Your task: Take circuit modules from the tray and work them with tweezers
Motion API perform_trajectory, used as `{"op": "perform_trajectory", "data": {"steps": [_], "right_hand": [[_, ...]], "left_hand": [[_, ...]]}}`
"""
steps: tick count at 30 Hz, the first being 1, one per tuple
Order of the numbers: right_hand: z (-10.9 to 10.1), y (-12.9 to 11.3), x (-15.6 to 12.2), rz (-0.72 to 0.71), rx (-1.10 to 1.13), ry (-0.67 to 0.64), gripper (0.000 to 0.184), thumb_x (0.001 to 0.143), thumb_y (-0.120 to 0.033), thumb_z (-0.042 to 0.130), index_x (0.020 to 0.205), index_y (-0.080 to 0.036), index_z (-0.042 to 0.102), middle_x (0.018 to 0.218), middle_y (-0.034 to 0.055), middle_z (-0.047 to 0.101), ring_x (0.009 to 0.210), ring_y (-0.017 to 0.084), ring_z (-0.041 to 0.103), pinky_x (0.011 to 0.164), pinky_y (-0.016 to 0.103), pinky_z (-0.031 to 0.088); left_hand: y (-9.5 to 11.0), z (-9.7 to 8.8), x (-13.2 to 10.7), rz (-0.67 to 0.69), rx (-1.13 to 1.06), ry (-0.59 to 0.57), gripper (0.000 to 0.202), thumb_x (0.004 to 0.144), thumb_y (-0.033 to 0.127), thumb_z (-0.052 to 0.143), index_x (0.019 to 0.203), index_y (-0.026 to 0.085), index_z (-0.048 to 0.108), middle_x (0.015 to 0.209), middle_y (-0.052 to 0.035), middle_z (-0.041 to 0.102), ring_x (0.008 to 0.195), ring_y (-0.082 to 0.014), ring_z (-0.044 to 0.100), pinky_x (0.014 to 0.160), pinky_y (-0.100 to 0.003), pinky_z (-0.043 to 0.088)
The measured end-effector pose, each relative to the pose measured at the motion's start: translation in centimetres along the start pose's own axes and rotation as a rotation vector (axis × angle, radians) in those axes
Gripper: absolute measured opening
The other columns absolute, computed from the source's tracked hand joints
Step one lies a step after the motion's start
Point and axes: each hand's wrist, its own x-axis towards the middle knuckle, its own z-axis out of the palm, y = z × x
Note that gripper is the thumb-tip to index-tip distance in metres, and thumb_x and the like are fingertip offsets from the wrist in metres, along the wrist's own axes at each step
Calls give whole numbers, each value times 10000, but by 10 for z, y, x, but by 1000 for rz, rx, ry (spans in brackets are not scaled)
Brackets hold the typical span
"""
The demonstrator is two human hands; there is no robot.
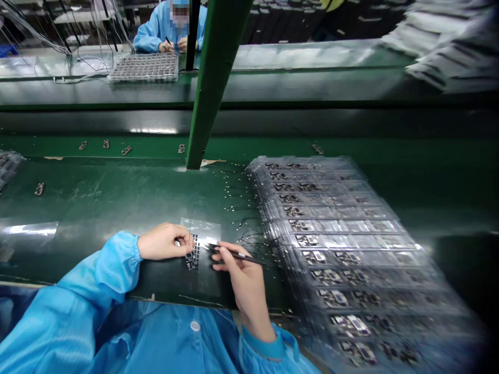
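My left hand (163, 241) rests on the green bench with its fingers curled, pressing down on a small dark strip of tiny parts (193, 256). The strip lies on a clear plastic sheet (202, 228). My right hand (241, 275) pinches black tweezers (230, 252), whose tips point left and almost touch the strip. Both arms wear blue smock sleeves. Thin wires with small metal ends (244, 218) lie scattered just beyond my right hand.
A stack of clear trays (351, 259) holding small circuit parts fills the right side. A green post (210, 93) rises from the bench. Loose small parts (127, 150) lie along the far strip. Across the line, another tray (144, 67) sits before a person in blue (163, 26).
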Motion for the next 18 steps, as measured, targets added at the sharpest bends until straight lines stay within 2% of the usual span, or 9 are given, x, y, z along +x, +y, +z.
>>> {"op": "perform_trajectory", "data": {"steps": [2,6,12,18], "right_hand": [[5,0,4,-14,-36,23,472,663,-541,711,852,-113,649,768,64,657,627,157,647,505,241,569],[12,0,8,-51,-139,61,436,716,-554,659,804,-134,584,670,54,650,626,180,657,489,238,548],[14,1,9,-106,-303,114,359,745,-504,664,781,-163,554,671,63,673,612,186,662,506,239,517],[12,5,10,-111,-334,100,338,772,-502,644,781,-179,547,675,42,688,639,189,679,565,249,509]], "left_hand": [[0,0,6,70,20,-39,102,761,171,540,701,145,618,867,-31,690,785,-121,617,636,-171,434],[-3,0,14,97,73,-64,96,752,132,544,696,146,621,837,-28,680,790,-123,619,689,-183,439],[-5,2,16,89,63,-68,100,740,106,544,680,147,613,869,-32,674,815,-135,622,686,-185,439],[-5,2,16,79,84,-57,109,747,117,548,650,152,584,872,-26,676,803,-131,620,728,-200,434]]}}
